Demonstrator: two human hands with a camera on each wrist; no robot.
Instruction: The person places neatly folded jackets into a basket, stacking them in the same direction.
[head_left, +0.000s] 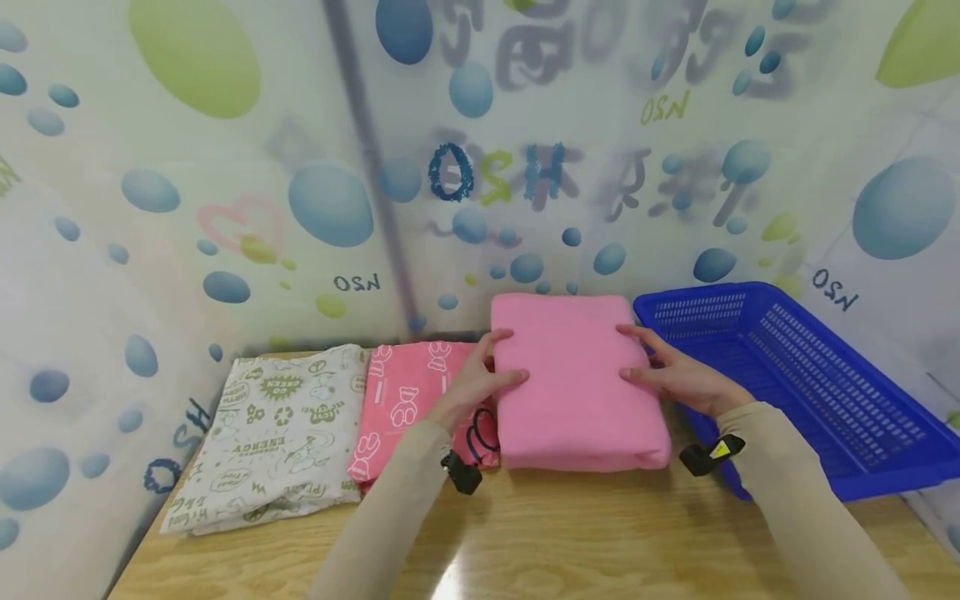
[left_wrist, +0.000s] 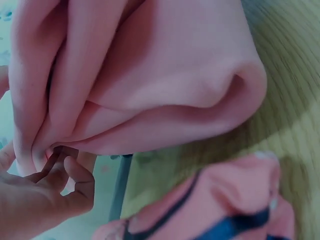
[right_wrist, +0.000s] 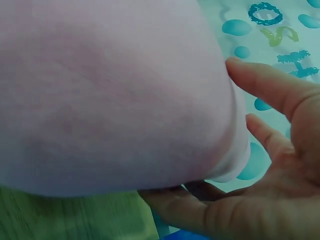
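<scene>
Two hands hold a folded pink cloth at its sides.

Nearest lies the wooden table [head_left: 540, 533], with both beige sleeves reaching over it. On it sits the folded pink cloth [head_left: 576, 379] (plain, thick, several layers), between the left hand [head_left: 480, 379] and the right hand [head_left: 678, 375]; each grips one side edge, thumb on top, fingers curled under. Left of it lie a coral printed cloth [head_left: 397, 396] and a white printed cloth [head_left: 277, 429]. To the right stands a blue plastic basket [head_left: 825, 375], tilted. Behind hangs a bubble-patterned sheet [head_left: 315, 192].
</scene>
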